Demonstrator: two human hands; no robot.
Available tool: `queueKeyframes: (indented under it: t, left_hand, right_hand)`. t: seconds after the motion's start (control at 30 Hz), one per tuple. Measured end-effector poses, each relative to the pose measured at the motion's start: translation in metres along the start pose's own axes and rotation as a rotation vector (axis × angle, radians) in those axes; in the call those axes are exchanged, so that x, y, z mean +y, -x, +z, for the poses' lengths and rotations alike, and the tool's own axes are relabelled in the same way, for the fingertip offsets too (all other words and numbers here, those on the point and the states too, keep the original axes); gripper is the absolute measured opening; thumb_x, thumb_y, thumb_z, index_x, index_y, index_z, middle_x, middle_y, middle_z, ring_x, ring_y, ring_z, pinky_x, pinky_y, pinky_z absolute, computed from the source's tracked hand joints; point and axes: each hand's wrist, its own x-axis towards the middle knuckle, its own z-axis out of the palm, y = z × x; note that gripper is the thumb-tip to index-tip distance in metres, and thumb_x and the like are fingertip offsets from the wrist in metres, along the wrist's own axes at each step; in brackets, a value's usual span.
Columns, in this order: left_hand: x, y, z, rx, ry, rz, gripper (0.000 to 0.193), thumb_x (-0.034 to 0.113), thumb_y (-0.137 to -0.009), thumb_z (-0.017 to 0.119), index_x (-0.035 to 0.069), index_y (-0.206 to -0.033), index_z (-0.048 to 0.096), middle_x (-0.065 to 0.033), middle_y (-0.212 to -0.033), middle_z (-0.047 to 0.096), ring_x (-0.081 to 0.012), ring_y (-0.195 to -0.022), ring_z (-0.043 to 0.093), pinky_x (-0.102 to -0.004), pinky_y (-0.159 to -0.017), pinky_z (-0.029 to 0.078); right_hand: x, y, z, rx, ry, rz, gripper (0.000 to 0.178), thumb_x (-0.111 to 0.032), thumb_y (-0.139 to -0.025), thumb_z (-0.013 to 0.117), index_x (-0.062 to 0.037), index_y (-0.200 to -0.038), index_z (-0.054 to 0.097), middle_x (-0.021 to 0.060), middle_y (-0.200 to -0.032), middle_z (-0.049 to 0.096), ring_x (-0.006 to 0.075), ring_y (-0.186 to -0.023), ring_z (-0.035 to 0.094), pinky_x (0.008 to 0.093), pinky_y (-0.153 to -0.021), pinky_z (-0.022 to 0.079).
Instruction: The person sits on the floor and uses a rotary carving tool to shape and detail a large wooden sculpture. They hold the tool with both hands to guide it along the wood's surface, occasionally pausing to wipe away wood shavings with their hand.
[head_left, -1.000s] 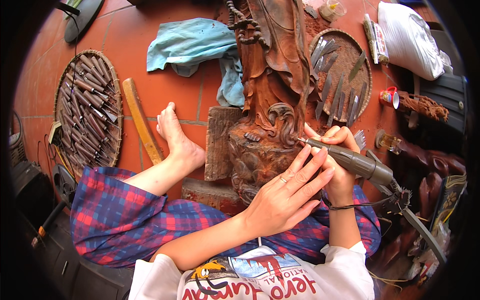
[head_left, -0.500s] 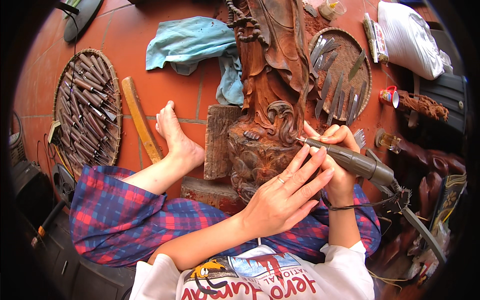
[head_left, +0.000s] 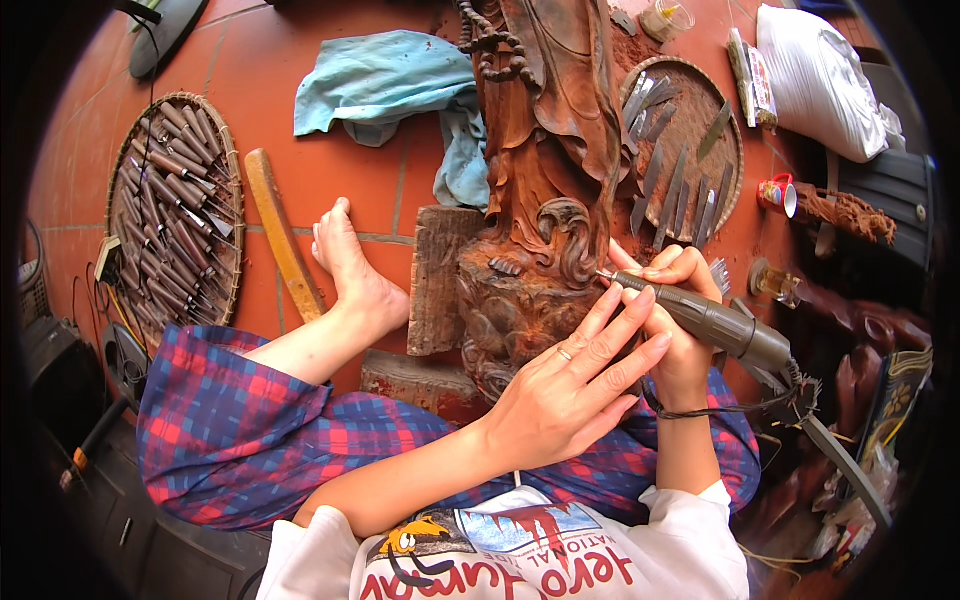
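Carved figure (head_left: 545,150) cut off by upper edge; contact of tool bit (head_left: 606,275) too small to tell

On my feed, the carving (head_left: 540,190) stands ahead of the hands (head_left: 560,405), its base nearest them, the rotary tool (head_left: 700,315) in the right one. I see a block (head_left: 440,285) just left of that base, a cloth (head_left: 385,85) farther ahead on the floor (head_left: 360,180). Far left, tools (head_left: 185,240) lie in a basket (head_left: 240,220); between basket and foot (head_left: 365,285), a bar (head_left: 287,240). Right of the carving, blades (head_left: 677,185) rest on a tray (head_left: 690,100); rightward, a mug (head_left: 772,195).
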Motion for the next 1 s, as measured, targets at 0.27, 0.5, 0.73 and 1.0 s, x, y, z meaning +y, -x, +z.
queueKeyframes:
  t: [0.27,0.5,0.73,1.0]
  left_hand:
    - [0.001,0.005,-0.005,0.029,-0.045,-0.007,0.072,0.006,-0.073,0.072,0.007,-0.141,0.047,-0.0215,-0.151,0.033,-0.0424,-0.138,0.035,-0.0423,-0.102,0.044]
    - [0.001,-0.001,0.000,0.022,-0.024,0.002,0.064,0.008,-0.076,0.074,0.005,-0.136,0.052,-0.0269,-0.149,0.034,-0.0459,-0.135,0.037,-0.0463,-0.106,0.041]
    - [-0.004,-0.007,-0.001,0.008,-0.019,0.016,0.068,0.007,-0.075,0.074,0.005,-0.138,0.050,-0.0264,-0.150,0.033,-0.0460,-0.137,0.034,-0.0467,-0.106,0.040]
    - [-0.007,-0.012,-0.003,0.003,0.002,0.024,0.068,0.007,-0.075,0.074,0.009,-0.139,0.050,-0.0262,-0.151,0.030,-0.0461,-0.138,0.031,-0.0465,-0.107,0.039]
  right_hand:
    - [-0.007,0.000,0.013,0.046,0.155,0.053,0.019,0.007,-0.077,0.068,-0.0018,-0.080,0.051,0.0051,-0.078,0.050,0.0122,-0.074,0.056,0.0561,-0.110,0.038]
    - [-0.005,-0.003,0.003,0.000,0.091,0.025,0.020,0.006,-0.077,0.068,-0.0021,-0.082,0.050,0.0047,-0.082,0.050,0.0119,-0.076,0.055,0.0558,-0.108,0.040]
    - [-0.003,-0.005,0.002,0.058,0.015,0.055,0.020,0.004,-0.078,0.070,-0.0019,-0.084,0.051,0.0039,-0.085,0.051,0.0111,-0.082,0.057,0.0507,-0.104,0.046]
    - [-0.007,-0.009,0.003,0.095,0.019,0.102,0.020,0.006,-0.079,0.070,-0.0016,-0.085,0.052,0.0057,-0.088,0.055,0.0144,-0.086,0.062,0.0468,-0.102,0.049]
